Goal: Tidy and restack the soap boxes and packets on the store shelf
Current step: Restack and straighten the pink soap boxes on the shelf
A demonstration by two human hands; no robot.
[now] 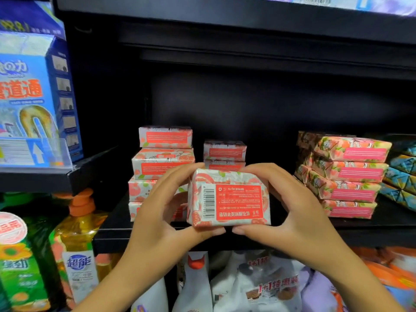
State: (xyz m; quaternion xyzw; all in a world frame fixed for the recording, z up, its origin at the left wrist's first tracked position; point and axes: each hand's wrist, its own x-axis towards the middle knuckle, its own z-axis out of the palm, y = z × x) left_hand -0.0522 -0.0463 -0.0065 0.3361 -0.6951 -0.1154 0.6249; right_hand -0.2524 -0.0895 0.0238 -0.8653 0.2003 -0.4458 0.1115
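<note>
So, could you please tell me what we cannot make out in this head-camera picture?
Head view throughout.
Fine print on the held soap box: too small, and upside down.
Height of the middle stack: its lower part is hidden behind that box.
Lower boxes of the left stack: partly covered by the left hand.
Blue-green packets: cut off by the right edge.

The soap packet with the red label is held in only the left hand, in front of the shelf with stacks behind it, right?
Not only the left. The head view shows the left hand and the right hand both holding the soap packet, in front of the shelf with stacks behind it.
</note>
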